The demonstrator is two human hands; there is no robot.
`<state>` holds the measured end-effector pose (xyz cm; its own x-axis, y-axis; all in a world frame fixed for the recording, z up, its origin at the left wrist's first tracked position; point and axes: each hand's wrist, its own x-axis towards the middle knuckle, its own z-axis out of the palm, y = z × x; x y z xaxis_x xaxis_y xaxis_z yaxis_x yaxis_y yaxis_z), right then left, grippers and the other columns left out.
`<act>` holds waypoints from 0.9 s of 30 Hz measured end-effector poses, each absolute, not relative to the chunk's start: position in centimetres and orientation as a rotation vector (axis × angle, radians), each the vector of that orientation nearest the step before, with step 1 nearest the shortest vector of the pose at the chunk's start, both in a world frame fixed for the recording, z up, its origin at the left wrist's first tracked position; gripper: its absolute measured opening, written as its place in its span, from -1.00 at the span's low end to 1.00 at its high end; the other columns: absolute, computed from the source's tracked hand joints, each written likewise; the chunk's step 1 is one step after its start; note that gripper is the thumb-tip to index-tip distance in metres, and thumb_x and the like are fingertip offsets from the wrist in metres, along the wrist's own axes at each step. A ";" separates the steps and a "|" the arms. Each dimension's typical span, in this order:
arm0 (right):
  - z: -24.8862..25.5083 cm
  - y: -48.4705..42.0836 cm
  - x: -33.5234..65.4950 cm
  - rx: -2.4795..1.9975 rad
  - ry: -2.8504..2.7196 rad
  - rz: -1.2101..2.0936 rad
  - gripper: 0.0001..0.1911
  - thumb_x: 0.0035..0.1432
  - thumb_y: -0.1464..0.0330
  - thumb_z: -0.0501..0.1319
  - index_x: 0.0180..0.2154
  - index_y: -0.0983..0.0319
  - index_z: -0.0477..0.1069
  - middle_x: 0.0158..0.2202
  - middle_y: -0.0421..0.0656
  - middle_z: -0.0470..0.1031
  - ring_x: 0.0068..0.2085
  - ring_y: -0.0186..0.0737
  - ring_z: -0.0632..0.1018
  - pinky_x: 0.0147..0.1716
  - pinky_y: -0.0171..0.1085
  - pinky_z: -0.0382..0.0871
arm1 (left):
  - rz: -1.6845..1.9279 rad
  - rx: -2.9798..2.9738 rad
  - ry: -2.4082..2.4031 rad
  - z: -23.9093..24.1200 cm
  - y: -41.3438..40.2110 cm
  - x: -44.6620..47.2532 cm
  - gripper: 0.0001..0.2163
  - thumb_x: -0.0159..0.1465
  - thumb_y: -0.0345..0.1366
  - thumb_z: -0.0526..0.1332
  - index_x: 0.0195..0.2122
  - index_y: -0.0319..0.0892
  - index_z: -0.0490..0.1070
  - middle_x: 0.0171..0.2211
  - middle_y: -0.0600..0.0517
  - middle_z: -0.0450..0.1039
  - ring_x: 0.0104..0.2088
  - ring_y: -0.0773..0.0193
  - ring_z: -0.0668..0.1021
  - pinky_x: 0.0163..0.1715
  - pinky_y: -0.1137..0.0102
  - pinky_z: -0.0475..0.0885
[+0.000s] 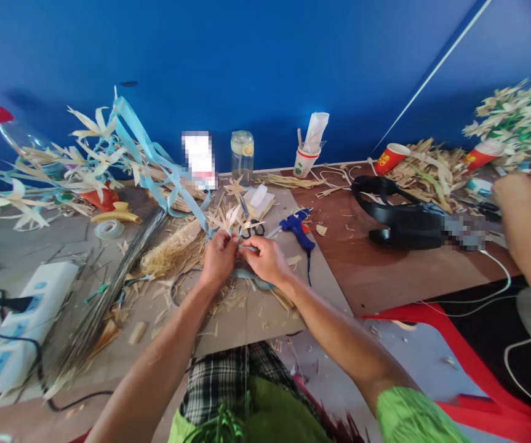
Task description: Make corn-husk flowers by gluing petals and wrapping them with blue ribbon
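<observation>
My left hand (pixel 218 257) and my right hand (pixel 265 258) meet over the grey board (pixel 256 314), both with fingers pinched closed on a light blue ribbon (pixel 173 178) that runs up and to the left. Pale straw flowers (pixel 228 216) lie just beyond my fingers, and black-handled scissors (pixel 252 230) rest behind them. A blue glue gun (pixel 298 229) lies to the right of my right hand. Straw scraps are scattered under both hands.
A bundle of thin wires (pixel 108 295) and a power strip (pixel 20 314) lie at the left. A clear jar (pixel 242 155), paper cups (pixel 304 161) and a black headset (pixel 399 221) sit further back. Another person's arm (pixel 523 227) works at the right edge, near straw flowers (pixel 519 117).
</observation>
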<state>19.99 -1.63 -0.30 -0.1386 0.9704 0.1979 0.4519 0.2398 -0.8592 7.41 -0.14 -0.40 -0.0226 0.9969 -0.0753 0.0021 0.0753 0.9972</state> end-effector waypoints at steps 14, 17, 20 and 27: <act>-1.1 -1.8 20.5 -1.222 -1.759 0.855 -0.82 0.10 0.32 0.13 -0.48 0.25 0.39 -0.57 -0.25 0.32 -0.50 -0.36 0.31 -0.47 -0.37 0.15 | 1.097 0.952 1.107 -0.6 0.2 6.9 -0.79 -0.02 -0.29 0.31 -0.48 -0.21 0.27 -0.69 0.21 0.18 -0.70 0.50 0.20 -0.66 0.51 0.06; -0.6 -1.9 20.5 -1.173 -1.769 0.996 -0.78 0.11 0.27 0.13 -0.47 0.26 0.40 -0.57 -0.25 0.31 -0.50 -0.37 0.30 -0.48 -0.38 0.13 | 1.118 0.984 1.116 -0.2 0.0 6.6 -0.81 0.00 -0.30 0.30 -0.48 -0.21 0.27 -0.69 0.20 0.20 -0.70 0.50 0.20 -0.66 0.52 0.04; 0.0 -1.6 20.7 -1.165 -1.708 1.098 -0.61 0.14 0.11 0.09 -0.53 0.26 0.37 -0.61 -0.26 0.23 -0.52 -0.37 0.26 -0.51 -0.37 0.07 | 1.128 1.006 1.110 -0.1 -0.1 6.3 -0.80 0.01 -0.29 0.30 -0.48 -0.21 0.27 -0.68 0.20 0.20 -0.69 0.51 0.19 -0.66 0.52 0.02; 0.5 -0.9 21.3 -1.083 -1.421 1.275 -0.52 0.07 -0.05 0.09 -0.55 0.23 0.33 -0.58 -0.25 0.23 -0.47 -0.34 0.29 -0.43 -0.34 0.16 | 1.094 0.959 1.033 -0.8 0.2 6.2 -0.75 0.01 -0.23 0.33 -0.45 -0.21 0.26 -0.65 0.18 0.23 -0.68 0.53 0.20 -0.65 0.53 0.04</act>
<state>21.26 -0.94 0.47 -0.1983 0.9775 0.0716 0.0345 0.0800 -0.9962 6.25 0.22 -0.81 0.1384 0.9763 -0.1663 -0.2221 0.1942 0.9555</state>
